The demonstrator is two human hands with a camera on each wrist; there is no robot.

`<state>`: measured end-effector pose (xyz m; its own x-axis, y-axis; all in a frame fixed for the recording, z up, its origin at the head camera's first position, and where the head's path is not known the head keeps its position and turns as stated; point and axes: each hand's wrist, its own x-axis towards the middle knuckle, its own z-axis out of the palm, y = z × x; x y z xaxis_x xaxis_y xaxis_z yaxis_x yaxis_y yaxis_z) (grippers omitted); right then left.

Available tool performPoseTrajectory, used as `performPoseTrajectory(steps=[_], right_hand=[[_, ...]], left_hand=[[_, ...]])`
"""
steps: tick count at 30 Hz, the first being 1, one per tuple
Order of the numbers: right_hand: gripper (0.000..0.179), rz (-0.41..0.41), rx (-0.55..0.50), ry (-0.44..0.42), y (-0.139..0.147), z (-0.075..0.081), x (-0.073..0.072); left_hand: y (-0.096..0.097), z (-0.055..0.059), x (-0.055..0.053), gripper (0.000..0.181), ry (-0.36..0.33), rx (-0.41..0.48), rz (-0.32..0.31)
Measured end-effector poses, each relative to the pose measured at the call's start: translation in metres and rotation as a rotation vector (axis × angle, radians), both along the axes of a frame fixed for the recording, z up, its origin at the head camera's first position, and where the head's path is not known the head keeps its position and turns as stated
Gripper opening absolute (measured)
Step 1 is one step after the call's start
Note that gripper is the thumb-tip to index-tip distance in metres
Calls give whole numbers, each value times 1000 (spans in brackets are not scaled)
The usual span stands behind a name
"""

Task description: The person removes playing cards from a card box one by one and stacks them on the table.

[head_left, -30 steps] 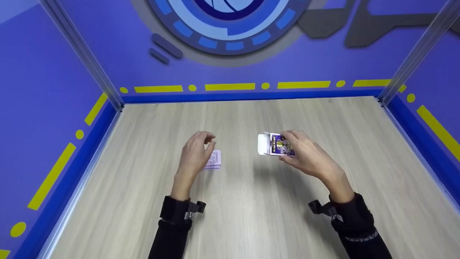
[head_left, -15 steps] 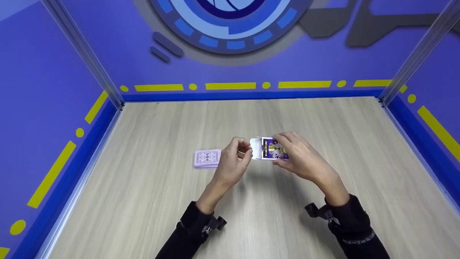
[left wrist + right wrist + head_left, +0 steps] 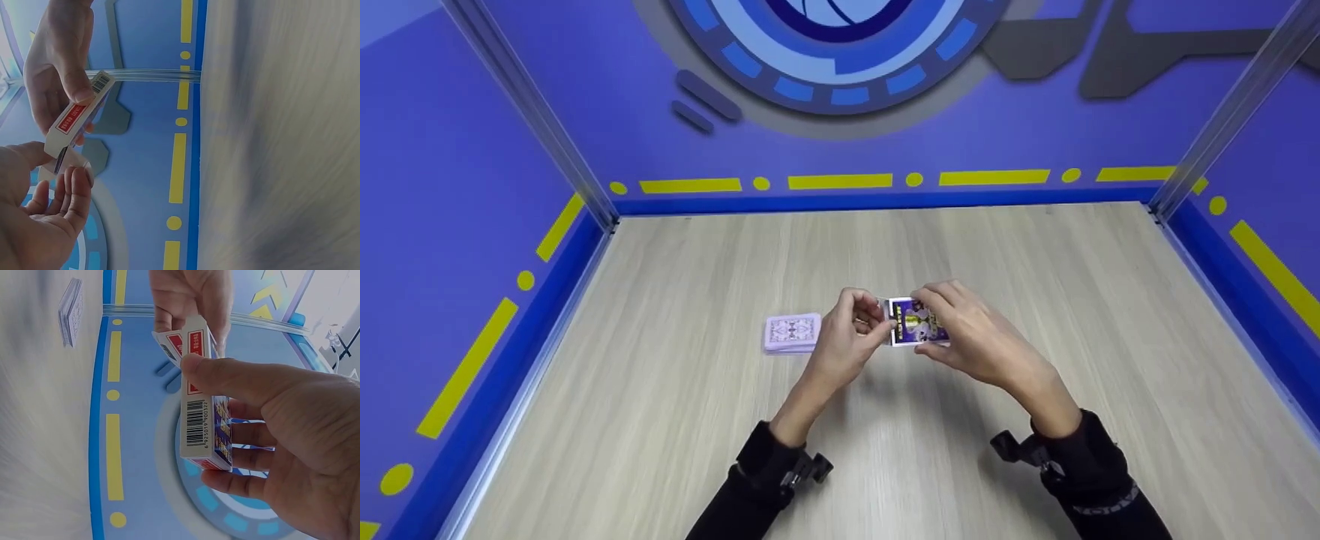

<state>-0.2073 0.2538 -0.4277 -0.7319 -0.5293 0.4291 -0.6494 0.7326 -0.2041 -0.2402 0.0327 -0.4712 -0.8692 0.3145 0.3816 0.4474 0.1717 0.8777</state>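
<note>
My right hand (image 3: pixel 981 337) holds a small purple playing-card box (image 3: pixel 913 322) above the table, thumb on one narrow side and fingers on the opposite side. In the right wrist view a barcode (image 3: pixel 196 423) shows on the box's narrow side, and a flap (image 3: pixel 167 347) stands out at the far end. My left hand (image 3: pixel 846 341) is at that end of the box. The left wrist view shows its thumb at the box's corner and its fingertips against the white end flap (image 3: pixel 79 163). A deck of playing cards (image 3: pixel 793 330) lies face down just left of my left hand.
The light wood table (image 3: pixel 675 420) is enclosed by blue-purple panels (image 3: pixel 840 157) at the back and both sides. Metal posts (image 3: pixel 540 120) stand in the back corners. Black straps with small cameras sit on both wrists.
My left hand has moved right from beside the deck to the box's end flap. My right hand has brought the box slightly left and nearer. The deck has stayed in place.
</note>
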Motion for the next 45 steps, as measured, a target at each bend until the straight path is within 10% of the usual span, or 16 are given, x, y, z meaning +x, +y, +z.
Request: performPoseTrajectory(steps=[9,21,28,45], right_hand=[[73,-27,-7,-31,5,-1,-4],[70,-61,-27,-64,11,0,-5],[73,-58,-21,-65,9,-2,-5],[70,-136,-45,-153,21,1,-7]], left_hand=[[-4,6,0,43,-85,69,-21],[-22,19,-2,46,83,-292,68],[-27,19,0,72,313,-545,67],[-57,30,-12,63,432,-607,73]])
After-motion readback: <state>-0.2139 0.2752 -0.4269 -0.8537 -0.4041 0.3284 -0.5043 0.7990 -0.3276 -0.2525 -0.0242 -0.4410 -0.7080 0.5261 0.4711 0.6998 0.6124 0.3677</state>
